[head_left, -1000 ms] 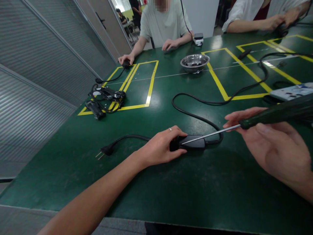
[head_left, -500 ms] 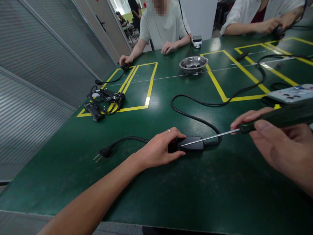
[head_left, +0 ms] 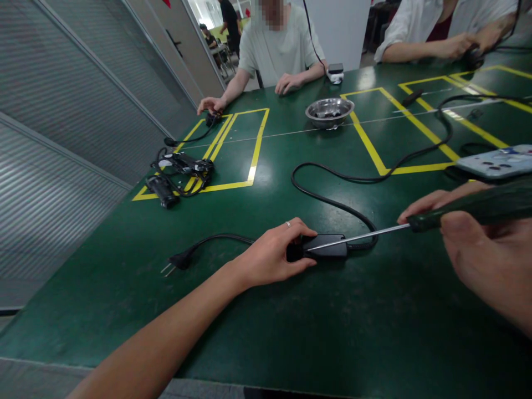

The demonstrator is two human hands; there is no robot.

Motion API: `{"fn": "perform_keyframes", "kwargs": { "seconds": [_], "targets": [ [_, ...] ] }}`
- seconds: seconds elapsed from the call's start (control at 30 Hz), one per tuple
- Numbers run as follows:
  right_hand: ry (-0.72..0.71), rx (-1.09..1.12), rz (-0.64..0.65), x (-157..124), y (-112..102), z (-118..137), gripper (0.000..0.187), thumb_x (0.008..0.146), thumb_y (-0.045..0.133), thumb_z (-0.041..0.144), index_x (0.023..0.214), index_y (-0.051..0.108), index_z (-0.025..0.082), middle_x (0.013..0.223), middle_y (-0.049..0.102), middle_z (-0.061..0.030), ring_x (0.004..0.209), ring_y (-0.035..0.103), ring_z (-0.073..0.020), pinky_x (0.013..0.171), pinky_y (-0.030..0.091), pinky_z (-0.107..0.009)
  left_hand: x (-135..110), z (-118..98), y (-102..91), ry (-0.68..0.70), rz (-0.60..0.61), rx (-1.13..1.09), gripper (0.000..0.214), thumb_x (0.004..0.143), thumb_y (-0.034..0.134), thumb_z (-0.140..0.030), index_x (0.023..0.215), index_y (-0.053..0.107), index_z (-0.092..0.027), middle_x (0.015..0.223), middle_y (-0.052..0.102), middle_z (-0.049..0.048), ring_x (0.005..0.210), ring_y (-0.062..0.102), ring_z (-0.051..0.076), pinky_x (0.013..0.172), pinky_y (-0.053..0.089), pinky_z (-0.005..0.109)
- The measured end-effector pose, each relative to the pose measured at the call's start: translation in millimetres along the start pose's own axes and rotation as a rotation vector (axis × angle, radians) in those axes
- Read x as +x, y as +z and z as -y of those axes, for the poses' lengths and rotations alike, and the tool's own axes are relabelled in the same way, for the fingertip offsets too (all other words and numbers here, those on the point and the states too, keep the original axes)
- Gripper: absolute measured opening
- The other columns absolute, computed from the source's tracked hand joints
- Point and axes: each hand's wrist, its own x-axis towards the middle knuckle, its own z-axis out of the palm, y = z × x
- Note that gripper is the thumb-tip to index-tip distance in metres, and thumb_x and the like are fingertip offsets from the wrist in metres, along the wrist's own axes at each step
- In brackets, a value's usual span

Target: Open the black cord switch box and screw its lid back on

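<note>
dim, soft light | glare — far tabletop (head_left: 368, 73) | edges — wide-angle stretch

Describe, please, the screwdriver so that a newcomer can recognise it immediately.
At the near side of the green table, the wearer's right hand holds the screwdriver, pointing at the black box. The tool's straight, shiny shaft sets it apart from the curving black cable.

Left forearm (head_left: 174, 332): bare, runs diagonally up from the bottom edge, basically one straight line
Left wrist (head_left: 241, 272): pretty much straight, barely any bend tbh
Left hand (head_left: 270, 255): held low, back facing up, gripping
Left fingers (head_left: 296, 228): bent over the far side
Left thumb (head_left: 305, 265): stretched along the near side, opposite the fingers
Right hand (head_left: 486, 255): well apart from the left, cut off by the right edge, gripping too
Right thumb (head_left: 460, 230): points up on the near side
Right fingers (head_left: 426, 204): on the far side, partly hidden
</note>
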Motion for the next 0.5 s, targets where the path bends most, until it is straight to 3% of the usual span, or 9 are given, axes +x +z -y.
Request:
{"fn": "perform_keyframes", "kwargs": {
  "seconds": [0.17, 0.33, 0.5],
  "targets": [
    [0.021, 0.254, 0.044, 1.4, 6.0, -1.1, 0.037, 0.080, 0.063, 0.024, 0.117, 0.060, 0.027, 0.109, 0.069, -0.0066, 0.101, 0.065, -0.0279, 0.093, 0.051, -0.050, 0.0, 1.2, 0.2, -0.003, 0.007, 0.001, 0.045, 0.083, 0.068, -0.030, 0.123, 0.050, -0.019, 0.113, 0.057, 0.0079, 0.093, 0.057, 0.018, 0.080, 0.048, 0.033],
    [-0.017, -0.072, 0.002, 0.9, 4.8, 1.3, 0.016, 0.079, 0.068, 0.023, 0.095, 0.067, 0.027, 0.099, 0.071, -0.0050, 0.096, 0.066, -0.0252, 0.099, 0.048, -0.048, 0.4, 1.5, -0.3, 0.002, 0.011, 0.002, 0.045, 0.083, 0.068, -0.031, 0.123, 0.050, -0.020, 0.114, 0.057, 0.0080, 0.094, 0.057, 0.019, 0.081, 0.048, 0.034],
    [-0.027, 0.189, 0.077, 3.0, 6.7, -0.2, 0.034, 0.081, 0.065, 0.026, 0.114, 0.060, 0.030, 0.112, 0.068, -0.0054, 0.097, 0.066, -0.0267, 0.093, 0.050, -0.051, 0.6, 0.8, -0.4, 0.001, 0.009, 0.009, 0.045, 0.083, 0.068, -0.029, 0.123, 0.050, -0.019, 0.113, 0.057, 0.0076, 0.093, 0.056, 0.019, 0.081, 0.048, 0.034]
  ]
}}
